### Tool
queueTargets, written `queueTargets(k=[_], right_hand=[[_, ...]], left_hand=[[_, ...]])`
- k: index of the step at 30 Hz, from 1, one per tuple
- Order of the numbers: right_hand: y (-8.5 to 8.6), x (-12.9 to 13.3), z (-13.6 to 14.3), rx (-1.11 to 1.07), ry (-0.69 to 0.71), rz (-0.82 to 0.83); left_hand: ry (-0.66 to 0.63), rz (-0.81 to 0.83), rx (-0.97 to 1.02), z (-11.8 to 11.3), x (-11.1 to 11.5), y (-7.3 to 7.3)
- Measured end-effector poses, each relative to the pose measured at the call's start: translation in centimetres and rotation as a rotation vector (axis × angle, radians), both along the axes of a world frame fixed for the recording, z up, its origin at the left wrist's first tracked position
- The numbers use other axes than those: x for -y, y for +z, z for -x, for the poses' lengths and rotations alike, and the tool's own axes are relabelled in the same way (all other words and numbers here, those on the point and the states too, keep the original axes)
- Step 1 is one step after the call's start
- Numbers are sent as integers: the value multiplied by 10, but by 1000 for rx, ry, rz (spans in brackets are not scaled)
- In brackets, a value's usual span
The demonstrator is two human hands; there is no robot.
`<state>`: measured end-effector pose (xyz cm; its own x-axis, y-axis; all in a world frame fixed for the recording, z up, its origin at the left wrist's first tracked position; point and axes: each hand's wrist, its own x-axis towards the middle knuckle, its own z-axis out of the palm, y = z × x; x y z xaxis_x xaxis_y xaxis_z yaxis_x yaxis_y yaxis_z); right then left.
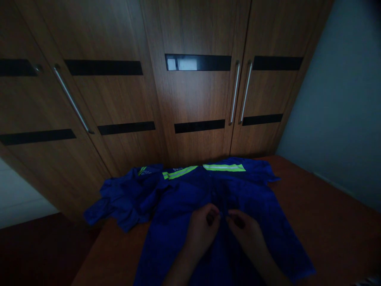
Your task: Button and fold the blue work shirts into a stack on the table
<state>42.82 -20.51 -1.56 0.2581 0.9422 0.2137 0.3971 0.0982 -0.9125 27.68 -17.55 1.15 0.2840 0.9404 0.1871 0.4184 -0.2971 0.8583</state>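
A blue work jacket (175,206) with yellow-green and silver reflective stripes lies spread out, its front toward me. My left hand (204,226) pinches the cloth at the middle of the front, thumb and forefinger pressed together. Just to the right, my right hand (245,230) makes a similar pinch at the facing front edge. A narrow gap separates the two sets of fingertips. Dim light hides whether a button or fastener sits between them. At the left, bunched blue cloth (127,202) bears another bit of stripe; whether it is a sleeve or a second garment, I cannot tell.
Under the jacket is a reddish-brown wooden surface (333,222). Behind it rises a wooden wardrobe (196,93) with black strips and long metal handles (245,93). A pale wall (336,119) stands at the right, and dark floor (38,250) shows at lower left.
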Motion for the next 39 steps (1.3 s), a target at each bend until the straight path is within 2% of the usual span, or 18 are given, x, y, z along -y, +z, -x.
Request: queueTargets(k=[6, 11, 18, 21, 25, 28, 30, 34, 39], right_hand=[[0, -3, -5, -61, 61, 74], [6, 0, -1, -23, 85, 66], [10, 5, -2, -96, 337, 120], [13, 1, -9, 62, 341, 100], [20, -3, -11, 445, 236, 47], [23, 0, -6, 670, 169, 16], [23, 2, -2, 741, 158, -13], [22, 4, 0, 678, 187, -12], [20, 1, -6, 338, 247, 41]], left_hand=[[-44, -169, -166, 1, 5, 3], [-23, -231, -174, -1, 8, 0], [-13, -206, -158, -2, 6, -4], [-37, -167, -133, -2, 5, -3], [-62, -121, -119, -2, 6, 0], [-42, -41, -58, -3, 6, -1], [-13, 15, -14, -3, 4, -3], [18, 112, 115, -2, -2, -9], [41, 230, 265, 0, -7, -16]])
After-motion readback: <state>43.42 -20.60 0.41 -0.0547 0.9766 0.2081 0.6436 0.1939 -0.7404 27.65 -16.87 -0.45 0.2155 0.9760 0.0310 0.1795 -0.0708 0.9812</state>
